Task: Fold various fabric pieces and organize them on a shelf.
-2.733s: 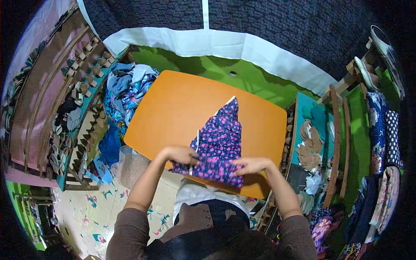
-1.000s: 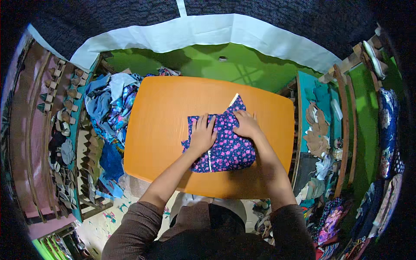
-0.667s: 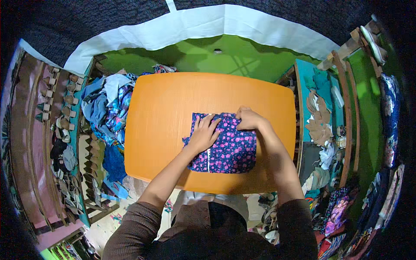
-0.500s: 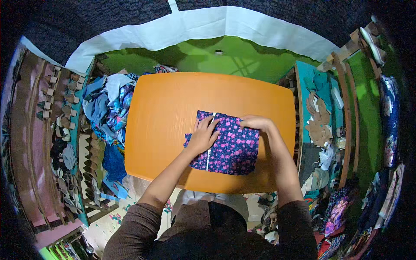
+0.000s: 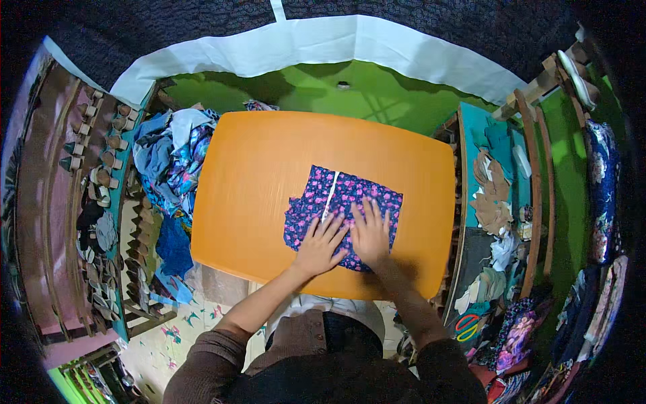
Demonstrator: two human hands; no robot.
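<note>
Your left hand (image 5: 319,249) and right hand (image 5: 371,237) lay flat side by side, fingers spread apart; the folded floral cloth (image 5: 369,190) was directly beneath both, its white strip (image 5: 332,194) running out past your left fingertips, the orange table (image 5: 252,175) all around.

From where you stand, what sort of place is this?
Probably a sewing or shoemaking workshop: floral cloth lies on the orange table, a fabric heap sits at left, and what look like shoes line the left-hand rack.
</note>
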